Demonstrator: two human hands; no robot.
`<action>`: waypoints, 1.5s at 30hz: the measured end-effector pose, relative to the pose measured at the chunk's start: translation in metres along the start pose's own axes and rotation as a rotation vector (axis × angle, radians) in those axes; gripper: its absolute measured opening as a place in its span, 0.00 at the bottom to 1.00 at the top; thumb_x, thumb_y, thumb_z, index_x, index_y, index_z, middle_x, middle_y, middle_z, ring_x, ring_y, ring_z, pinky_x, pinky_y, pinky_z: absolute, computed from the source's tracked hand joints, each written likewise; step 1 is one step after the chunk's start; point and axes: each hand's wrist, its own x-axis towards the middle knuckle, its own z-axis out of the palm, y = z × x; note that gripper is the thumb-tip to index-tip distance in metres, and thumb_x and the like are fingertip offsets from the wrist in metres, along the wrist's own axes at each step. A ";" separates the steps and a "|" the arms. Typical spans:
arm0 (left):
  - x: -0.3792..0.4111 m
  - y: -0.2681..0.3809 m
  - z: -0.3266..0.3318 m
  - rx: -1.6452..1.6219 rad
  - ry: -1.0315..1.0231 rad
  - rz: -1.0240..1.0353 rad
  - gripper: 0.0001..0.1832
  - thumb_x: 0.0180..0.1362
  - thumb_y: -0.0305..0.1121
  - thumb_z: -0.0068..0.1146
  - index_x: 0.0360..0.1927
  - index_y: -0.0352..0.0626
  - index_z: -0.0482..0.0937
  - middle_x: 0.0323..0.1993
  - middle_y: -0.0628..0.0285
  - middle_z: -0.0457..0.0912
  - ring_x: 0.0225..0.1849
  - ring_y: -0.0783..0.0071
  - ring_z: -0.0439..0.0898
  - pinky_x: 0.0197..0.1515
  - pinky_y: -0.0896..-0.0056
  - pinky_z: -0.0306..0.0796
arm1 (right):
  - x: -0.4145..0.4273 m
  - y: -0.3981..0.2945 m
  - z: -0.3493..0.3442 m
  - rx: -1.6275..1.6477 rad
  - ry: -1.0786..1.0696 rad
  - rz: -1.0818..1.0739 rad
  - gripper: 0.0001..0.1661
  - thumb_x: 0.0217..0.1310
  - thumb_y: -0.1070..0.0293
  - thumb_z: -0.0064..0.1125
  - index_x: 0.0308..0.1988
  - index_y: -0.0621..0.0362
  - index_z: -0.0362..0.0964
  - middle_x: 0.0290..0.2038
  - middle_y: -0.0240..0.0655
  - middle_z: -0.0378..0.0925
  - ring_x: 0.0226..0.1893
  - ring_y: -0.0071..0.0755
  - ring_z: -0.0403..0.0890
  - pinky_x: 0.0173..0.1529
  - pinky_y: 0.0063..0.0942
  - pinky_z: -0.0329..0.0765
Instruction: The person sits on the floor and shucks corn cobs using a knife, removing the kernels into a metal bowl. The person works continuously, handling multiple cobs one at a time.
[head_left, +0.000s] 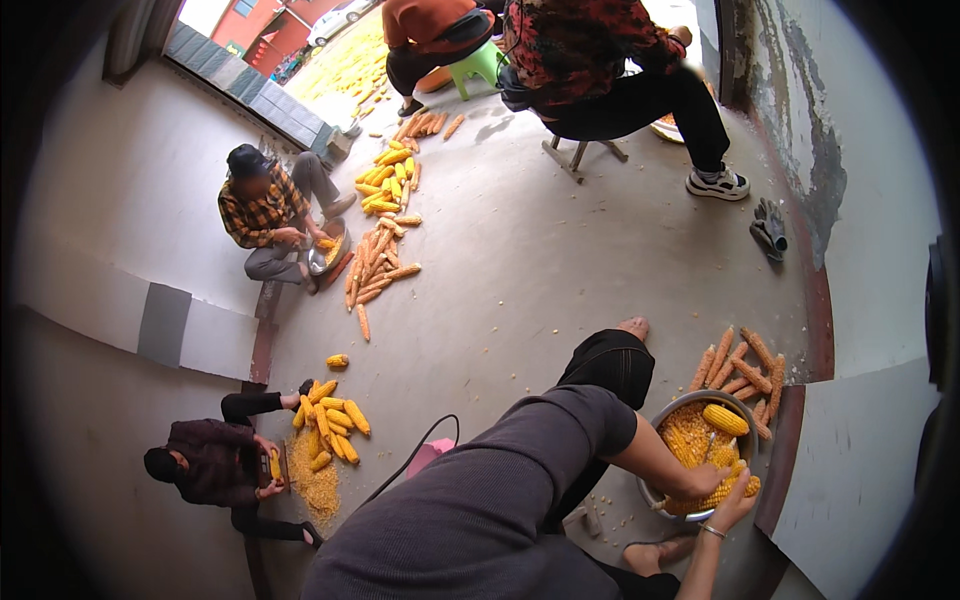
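A metal basin (646, 491) of loose yellow kernels and several corn ears stands on the floor before me. My right hand (731, 506), with a bracelet at the wrist, holds a yellow corn ear (751, 487) over the basin's near rim. Pressed close beside it, my left hand (699, 481) has curled fingers; what they grip is hidden. A thin metal shaft (709, 448) shows just above that hand, and I cannot tell if the hand holds it. One full ear (725, 420) lies on the kernels at the far rim.
Stripped cobs (739, 367) lie beyond the basin, along the wall (862, 450). Grey gloves (768, 229) rest on the floor. People sit around: one by a corn pile (330, 420), one by a bowl (328, 247), others near the doorway. Cobs (375, 259) and ears (390, 176) line the floor.
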 end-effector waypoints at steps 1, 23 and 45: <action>-0.001 -0.001 0.000 -0.073 0.035 -0.070 0.37 0.64 0.58 0.32 0.49 0.28 0.74 0.48 0.40 0.76 0.52 0.51 0.75 0.57 0.60 0.62 | -0.002 -0.003 0.003 0.009 -0.002 -0.003 0.20 0.65 0.59 0.51 0.41 0.69 0.70 0.36 0.38 0.76 0.33 0.26 0.75 0.39 0.27 0.74; -0.027 0.015 -0.007 -0.104 -0.092 -0.139 0.29 0.64 0.51 0.39 0.51 0.33 0.74 0.50 0.46 0.76 0.52 0.56 0.75 0.58 0.60 0.61 | 0.010 0.005 -0.011 0.185 0.148 0.095 0.15 0.62 0.60 0.53 0.33 0.63 0.69 0.30 0.31 0.70 0.28 0.24 0.72 0.34 0.25 0.71; -0.036 0.027 -0.035 -0.269 -0.638 -0.221 0.27 0.64 0.53 0.45 0.54 0.41 0.69 0.42 0.58 0.78 0.41 0.68 0.79 0.42 0.61 0.77 | 0.031 0.004 -0.025 0.722 0.119 0.552 0.22 0.56 0.51 0.61 0.40 0.59 0.71 0.28 0.33 0.75 0.27 0.25 0.77 0.35 0.25 0.77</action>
